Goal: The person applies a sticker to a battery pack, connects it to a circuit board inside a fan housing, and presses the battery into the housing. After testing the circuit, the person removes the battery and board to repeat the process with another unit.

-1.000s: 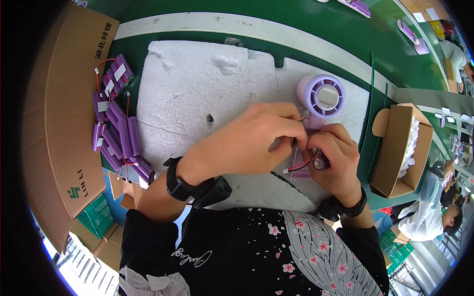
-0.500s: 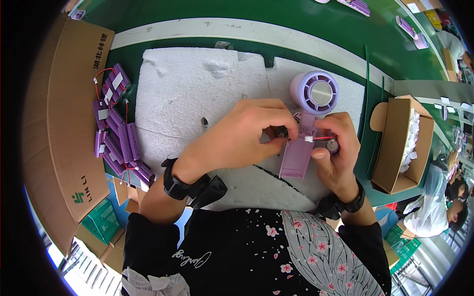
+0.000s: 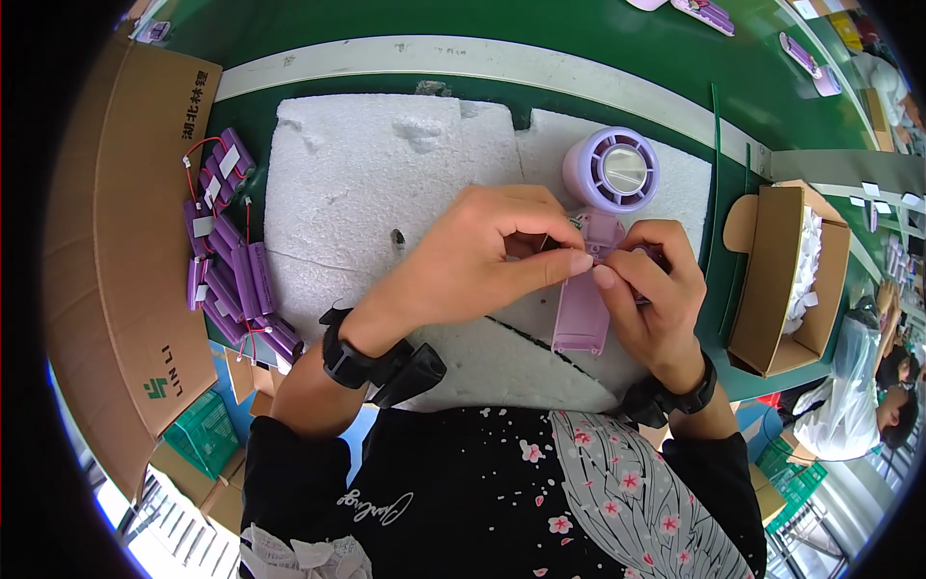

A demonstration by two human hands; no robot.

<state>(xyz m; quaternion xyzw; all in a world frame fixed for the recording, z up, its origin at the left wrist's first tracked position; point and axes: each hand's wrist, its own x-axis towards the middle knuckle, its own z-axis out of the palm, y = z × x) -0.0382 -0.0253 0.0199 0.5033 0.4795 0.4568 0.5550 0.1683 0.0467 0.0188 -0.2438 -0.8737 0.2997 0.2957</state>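
- Left grip (image 3: pixel 497 241) and right grip (image 3: pixel 664 299) have drawn together over the purple handle (image 3: pixel 582 318), which lies on foam (image 3: pixel 376 183).
- Whether either grasps the red wire (image 3: pixel 596 263) between, I cannot tell.
- Hard pulling could tear it.

My view is bright and even, with soft shadows on the white foam board (image 3: pixel 376 183) and a sheen on the purple fan head (image 3: pixel 582 179). The fisheye bows the tabletop (image 3: pixel 434 17) and cardboard box (image 3: pixel 125 222); black swallows the corners, glare whitens the lower left, far-right details look soft.
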